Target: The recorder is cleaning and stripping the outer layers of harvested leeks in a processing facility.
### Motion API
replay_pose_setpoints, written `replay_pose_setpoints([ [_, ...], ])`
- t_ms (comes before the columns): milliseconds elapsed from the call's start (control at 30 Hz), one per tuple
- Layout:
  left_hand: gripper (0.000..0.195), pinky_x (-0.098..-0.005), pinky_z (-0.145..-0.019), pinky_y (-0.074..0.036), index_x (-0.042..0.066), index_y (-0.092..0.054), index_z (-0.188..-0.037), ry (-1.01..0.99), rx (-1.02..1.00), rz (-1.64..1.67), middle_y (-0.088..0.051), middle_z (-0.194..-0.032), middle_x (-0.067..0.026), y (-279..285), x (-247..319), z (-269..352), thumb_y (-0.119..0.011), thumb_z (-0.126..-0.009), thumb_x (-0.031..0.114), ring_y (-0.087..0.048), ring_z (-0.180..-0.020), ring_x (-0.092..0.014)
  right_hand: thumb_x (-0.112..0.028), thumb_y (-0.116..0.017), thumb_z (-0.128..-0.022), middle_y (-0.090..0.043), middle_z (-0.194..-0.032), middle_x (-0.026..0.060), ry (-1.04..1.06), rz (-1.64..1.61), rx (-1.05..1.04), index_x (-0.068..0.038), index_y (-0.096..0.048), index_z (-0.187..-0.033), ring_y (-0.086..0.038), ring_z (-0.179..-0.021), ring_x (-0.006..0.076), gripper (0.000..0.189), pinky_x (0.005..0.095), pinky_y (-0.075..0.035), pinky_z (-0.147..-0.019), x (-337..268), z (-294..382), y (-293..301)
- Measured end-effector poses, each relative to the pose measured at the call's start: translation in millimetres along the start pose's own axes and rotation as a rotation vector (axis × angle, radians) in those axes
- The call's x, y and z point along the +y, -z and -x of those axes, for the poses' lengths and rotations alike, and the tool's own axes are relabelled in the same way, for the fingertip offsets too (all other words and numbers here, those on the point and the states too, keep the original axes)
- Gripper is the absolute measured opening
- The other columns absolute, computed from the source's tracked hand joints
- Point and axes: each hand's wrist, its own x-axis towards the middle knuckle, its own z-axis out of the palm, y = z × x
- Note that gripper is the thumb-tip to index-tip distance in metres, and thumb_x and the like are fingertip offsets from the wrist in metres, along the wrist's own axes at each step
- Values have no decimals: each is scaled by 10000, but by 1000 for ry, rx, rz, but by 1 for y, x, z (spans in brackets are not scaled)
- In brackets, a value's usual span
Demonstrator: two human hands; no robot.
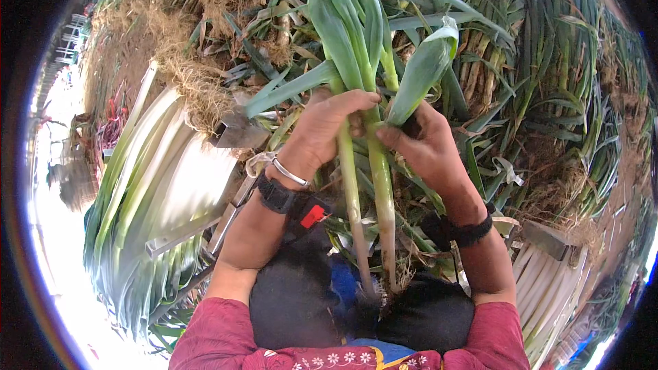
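My left hand [329,118] is closed around the upper stems of two long green onions [382,185], just below their leaf fans. Their pale root ends hang down between my knees. With thumb and fingers, my right hand [424,139] grips a broad, folded green leaf [424,74] beside the right-hand stem. Whether that leaf is still joined to the stem is hidden by the fingers. A white bangle [289,172] and a black band [275,194] circle my left wrist, and a black strap [470,228] is around the right.
Peeled white onions [149,164] with roots lie at left in a metal rack [226,228]. More pale stalks [540,277] are at lower right beside a metal piece [546,239]. Unpeeled onion bundles [555,61] and loose leaves cover the ground ahead.
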Motion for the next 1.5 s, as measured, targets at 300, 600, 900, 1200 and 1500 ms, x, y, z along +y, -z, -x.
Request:
replay_pose_setpoints([
  [300,265,-195,-464,-378,53,-644,-889,-68,-151,-102,-599,-712,26,-20,-4,8,-797,-756,224,-520,-545,-60,-25,-702,-803,-591,-961,9,0,204,-4,-2,-565,-1086,-539,-865,68,315,236,-464,-769,-18,44,9],
  [600,192,-201,-448,-376,33,-643,-853,16,-118,-138,-598,-695,5,-17,-10,7,-767,-778,159,-490,-509,-61,-5,-751,-736,-595,-891,58,4,12,-205,-25,-602,-900,-564,-851,182,223,304,-446,-775,-40,89,16],
  [900,219,-205,-514,-395,74,-649,-920,262,-282,164,-582,-711,36,-12,-18,4,-759,-786,209,-478,-548,-61,-172,-613,-920,-571,-995,58,-104,-364,13,-58,-498,-1050,-517,-944,148,208,323,-419,-873,-21,75,10],
  [1200,263,-163,-466,-320,-6,-623,-1116,64,-264,104,-656,-834,-21,-7,6,3,-615,-898,139,-432,-537,-21,-158,-536,-964,-512,-900,0,-162,-139,-141,-40,-497,-1070,-497,-846,84,163,240,-422,-740,0,78,18],
  [1500,248,-136,-451,-328,-15,-582,-1103,-212,0,334,-663,-1057,-122,43,38,1,-595,-920,152,-359,-478,29,-86,-596,-892,-523,-777,31,-318,275,-122,-42,-552,-1037,-515,-710,126,157,274,-433,-652,22,121,60],
])
